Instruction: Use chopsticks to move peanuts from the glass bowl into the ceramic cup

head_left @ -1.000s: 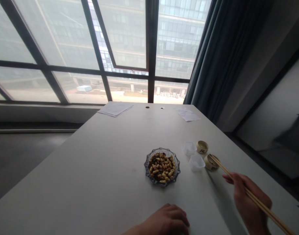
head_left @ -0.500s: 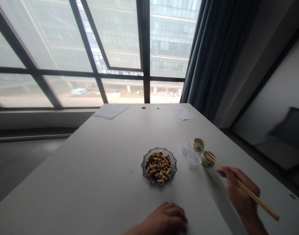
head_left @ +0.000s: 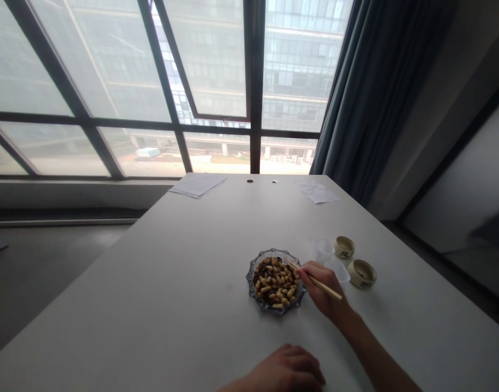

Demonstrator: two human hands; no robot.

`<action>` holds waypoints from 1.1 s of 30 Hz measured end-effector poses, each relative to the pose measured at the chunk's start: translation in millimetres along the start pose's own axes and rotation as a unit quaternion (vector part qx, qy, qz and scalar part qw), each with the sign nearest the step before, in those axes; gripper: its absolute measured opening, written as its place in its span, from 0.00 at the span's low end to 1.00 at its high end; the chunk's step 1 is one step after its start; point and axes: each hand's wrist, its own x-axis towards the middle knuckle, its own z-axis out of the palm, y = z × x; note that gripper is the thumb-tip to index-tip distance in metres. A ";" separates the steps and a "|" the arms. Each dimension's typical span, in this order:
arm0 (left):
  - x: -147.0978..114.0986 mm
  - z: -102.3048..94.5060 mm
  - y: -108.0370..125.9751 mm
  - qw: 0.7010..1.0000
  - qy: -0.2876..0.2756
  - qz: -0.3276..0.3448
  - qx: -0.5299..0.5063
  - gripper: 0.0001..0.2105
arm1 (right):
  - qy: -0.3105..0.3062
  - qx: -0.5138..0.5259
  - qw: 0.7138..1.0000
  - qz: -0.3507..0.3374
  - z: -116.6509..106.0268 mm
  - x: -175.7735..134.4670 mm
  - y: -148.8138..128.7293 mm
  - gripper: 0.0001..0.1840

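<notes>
Chopsticks (head_left: 326,288): wood in appearance, smooth. Bowl (head_left: 250,279): transparent glass, glossy. Nuts (head_left: 274,282): mostly matt surface. Small containers (head_left: 323,250): thin translucent plastic, smooth. Round cups (head_left: 362,275): ceramic in appearance, smooth, slight sheen. Counter (head_left: 159,296): smooth, laminate in appearance, low sheen. Sheets (head_left: 198,185): matt paper. Curtain (head_left: 367,103): matt cloth. Window frame (head_left: 256,81): metal in appearance, dark, matt. Panes (head_left: 292,71): smooth glass, hazy.

Office or meeting room, by look. Large plain white table (head_left: 184,267) across lower half of frame, round openings like cable ports (head_left: 250,181) near far edge. Paper sheets (head_left: 198,185) at table's far left corner, loose paper (head_left: 320,193) at far right. Tall dark-framed windows (head_left: 256,81) across top, glass-fronted building (head_left: 300,65) outside. Dark blue curtain (head_left: 380,81) upper right.
</notes>
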 end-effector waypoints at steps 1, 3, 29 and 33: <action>-0.5 1.8 -2.2 1.000 -0.005 0.000 0.002 0.05 | -0.007 -0.002 1.000 -0.003 2.3 0.4 1.6 0.18; -1.5 4.4 -4.7 1.000 -0.004 0.000 0.009 0.05 | -0.014 0.000 1.000 -0.006 5.3 0.1 2.6 0.18; -1.9 4.9 -4.6 1.000 0.000 -0.006 0.025 0.06 | -0.059 -0.015 0.997 -0.047 13.0 3.4 9.4 0.16; -2.6 4.7 -3.2 1.000 0.006 -0.010 0.025 0.07 | -0.046 0.002 0.997 -0.061 13.4 0.7 8.5 0.16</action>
